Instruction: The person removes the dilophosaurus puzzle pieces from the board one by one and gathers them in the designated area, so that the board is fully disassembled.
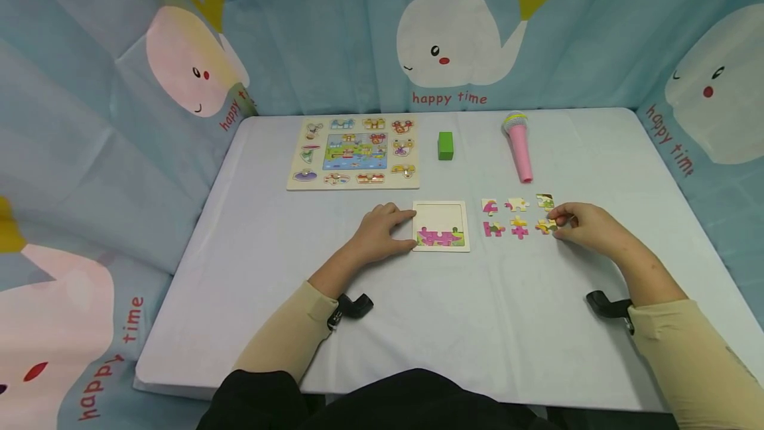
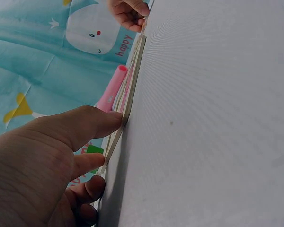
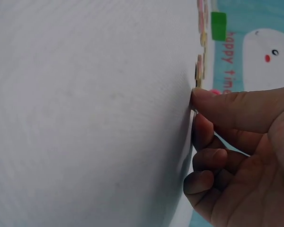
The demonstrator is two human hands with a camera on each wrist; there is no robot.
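A small square puzzle tray (image 1: 439,208) lies on the white table, its lower part filled with pink and green jigsaw pieces (image 1: 440,237). My left hand (image 1: 379,234) rests at the tray's left edge, thumb and index finger spread apart and touching it; the left wrist view shows the thumb (image 2: 106,124) against the rim. To the right of the tray, several loose pieces (image 1: 493,229) lie in two rows. My right hand (image 1: 587,225) pinches the puzzle piece (image 1: 544,225) at the right end of the near row between thumb and index finger; the other fingers are curled.
Behind the tray lies a larger wooden peg puzzle board (image 1: 355,184). A green block (image 1: 445,146) and a pink toy microphone (image 1: 520,151) are farther back on the table. A blue whale-print curtain (image 1: 334,32) hangs behind the table.
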